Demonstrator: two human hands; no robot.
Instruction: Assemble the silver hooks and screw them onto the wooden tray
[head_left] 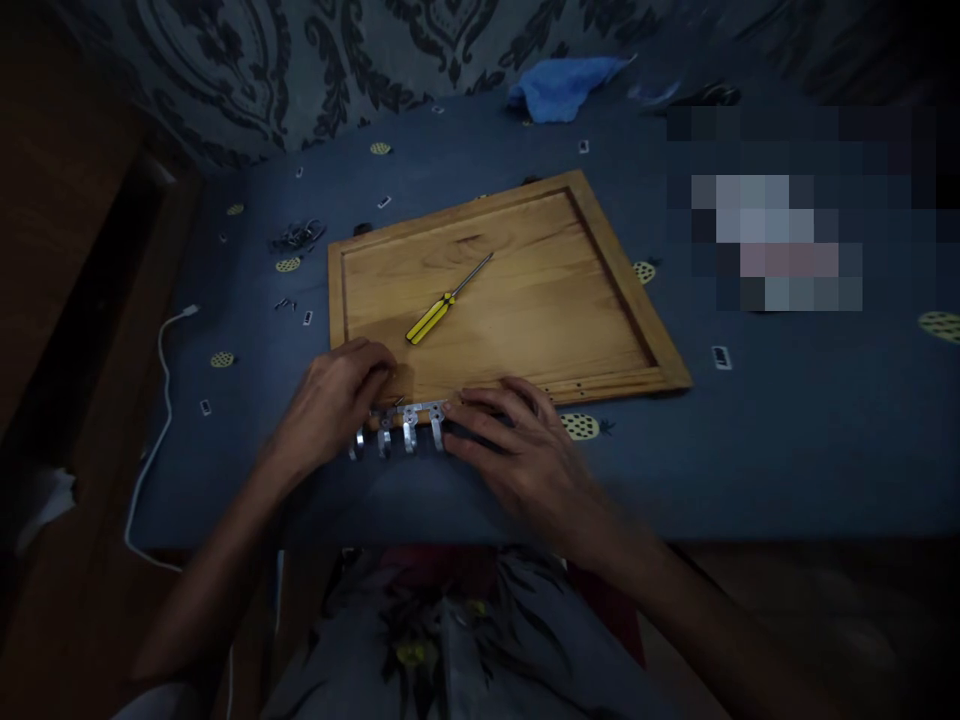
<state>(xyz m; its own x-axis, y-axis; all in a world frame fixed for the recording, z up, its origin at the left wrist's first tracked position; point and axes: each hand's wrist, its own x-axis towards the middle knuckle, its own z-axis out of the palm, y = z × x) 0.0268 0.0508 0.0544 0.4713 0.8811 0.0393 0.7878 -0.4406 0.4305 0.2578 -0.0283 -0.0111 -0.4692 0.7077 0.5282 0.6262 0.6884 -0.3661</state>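
Observation:
A wooden framed board (517, 310) lies flat on the table. Along its near edge runs a metal hook rail (409, 420) with several silver hooks hanging over the side. My left hand (330, 400) is at the rail's left end, fingers curled together in a pinch; whatever is between the fingertips is too small to make out. My right hand (525, 440) rests over the rail's right end, its fingers bent onto the rail and the board's edge. A yellow and black screwdriver (431, 318) lies on the board, tip pointing away to the right.
Several small screws (285, 303) and a pile of dark metal pieces (298, 236) lie left of the board. A white cable (163, 400) trails over the table's left side. Farther back is a blue cloth (566, 85). A blurred-out patch covers something at right.

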